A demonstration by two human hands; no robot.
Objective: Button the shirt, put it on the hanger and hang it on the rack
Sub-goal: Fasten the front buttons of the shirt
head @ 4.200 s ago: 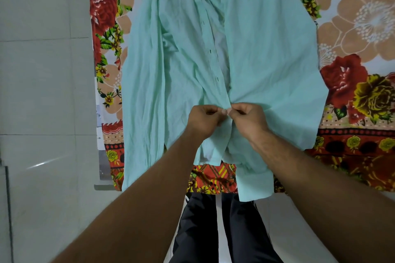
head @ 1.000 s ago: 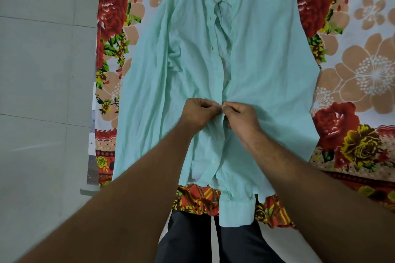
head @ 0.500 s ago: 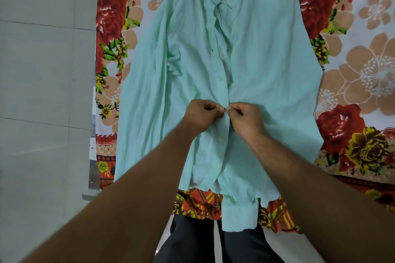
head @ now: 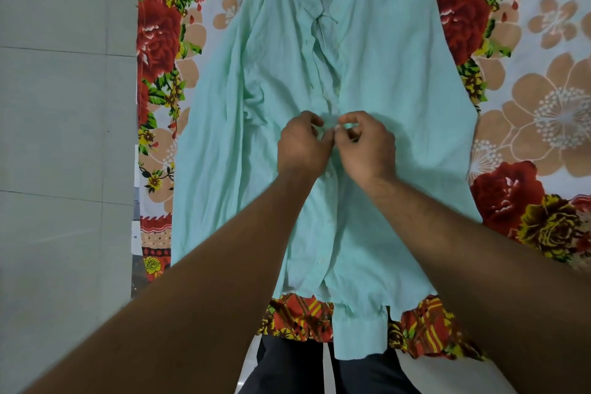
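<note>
A mint-green long-sleeved shirt (head: 399,80) lies face up on a flowered bedsheet, collar at the far end, hem towards me. My left hand (head: 302,145) and my right hand (head: 367,144) meet at the front placket about halfway up, each pinching an edge of the placket between thumb and fingers. Below my hands the front is closed, with small white buttons (head: 328,173) in a row. Above my hands the placket lies apart up to the collar. No hanger or rack is in view.
The flowered bedsheet (head: 527,112) covers a bed whose left edge runs down beside a grey tiled floor (head: 64,137). A sleeve cuff (head: 358,334) hangs over the near edge of the bed. My dark trousers (head: 294,368) show below.
Both hands have moved up the placket from the lower buttons to its middle. One more button shows closed below them. The view has tilted so more of the collar shows.
</note>
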